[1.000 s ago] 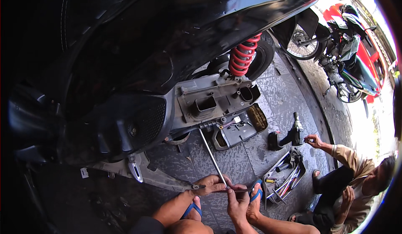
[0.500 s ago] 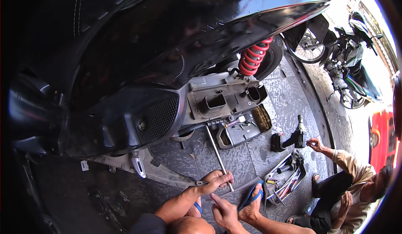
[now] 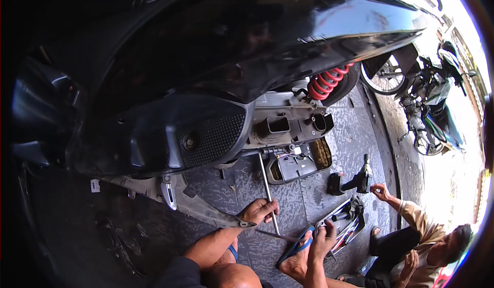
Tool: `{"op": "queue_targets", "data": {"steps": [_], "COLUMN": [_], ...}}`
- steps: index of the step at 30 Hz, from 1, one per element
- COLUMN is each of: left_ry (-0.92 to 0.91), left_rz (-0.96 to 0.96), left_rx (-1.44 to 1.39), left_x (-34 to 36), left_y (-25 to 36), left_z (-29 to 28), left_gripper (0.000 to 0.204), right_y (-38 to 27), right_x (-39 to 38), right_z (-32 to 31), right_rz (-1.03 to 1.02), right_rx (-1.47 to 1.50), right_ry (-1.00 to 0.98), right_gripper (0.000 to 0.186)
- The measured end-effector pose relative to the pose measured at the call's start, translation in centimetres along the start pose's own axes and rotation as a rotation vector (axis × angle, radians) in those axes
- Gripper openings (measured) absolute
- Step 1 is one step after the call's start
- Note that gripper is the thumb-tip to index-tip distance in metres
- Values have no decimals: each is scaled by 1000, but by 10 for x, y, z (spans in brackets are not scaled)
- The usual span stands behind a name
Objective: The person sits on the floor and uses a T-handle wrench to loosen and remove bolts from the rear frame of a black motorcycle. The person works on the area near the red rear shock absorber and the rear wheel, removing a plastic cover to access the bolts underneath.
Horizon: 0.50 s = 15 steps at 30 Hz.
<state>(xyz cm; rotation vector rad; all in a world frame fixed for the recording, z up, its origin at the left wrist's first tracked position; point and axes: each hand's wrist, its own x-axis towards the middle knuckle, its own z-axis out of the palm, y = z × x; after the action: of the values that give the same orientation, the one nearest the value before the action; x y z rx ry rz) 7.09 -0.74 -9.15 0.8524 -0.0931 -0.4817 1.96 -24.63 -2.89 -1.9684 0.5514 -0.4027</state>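
Note:
My left hand [image 3: 259, 211] is closed around the long shaft of a T-handle wrench [image 3: 267, 182]. The shaft slopes up to the lower edge of the grey engine-side casing [image 3: 288, 128] of a black scooter [image 3: 206, 51]; its tip is too small to make out there. Below my hand the crossbar lies across the shaft's near end. To the right, close to the crossbar but seemingly apart from it, my right hand [image 3: 323, 240] is raised, fingers partly bent and nothing visible in it. A black cover tray [image 3: 301, 167] with small parts lies under the casing.
A grey body panel [image 3: 190, 203] lies left of my hand. Right are a cordless impact wrench [image 3: 363, 180] and a tool tray [image 3: 347, 226]. A person [image 3: 427, 236] squats at the right, one hand by the impact wrench. Behind stands another motorcycle [image 3: 429, 97].
My right hand has moved right and up, away from my left. The wrench's crossbar has turned, and its shaft stands steeper. The whole view has shifted somewhat.

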Motion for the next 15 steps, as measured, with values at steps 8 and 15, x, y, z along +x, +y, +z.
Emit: {"op": "queue_targets", "data": {"steps": [8, 15], "left_ry": [184, 577], "left_rz": [53, 244], "left_rx": [35, -216], "left_x": [17, 38], "left_y": [39, 50], "left_z": [3, 7], "left_gripper": [42, 26], "right_y": [-79, -111], "right_x": [37, 41], "right_z": [39, 89], "right_rz": [189, 210], "right_rx": [-79, -347], "right_ry": [-913, -1734], "right_gripper": [41, 46]}}
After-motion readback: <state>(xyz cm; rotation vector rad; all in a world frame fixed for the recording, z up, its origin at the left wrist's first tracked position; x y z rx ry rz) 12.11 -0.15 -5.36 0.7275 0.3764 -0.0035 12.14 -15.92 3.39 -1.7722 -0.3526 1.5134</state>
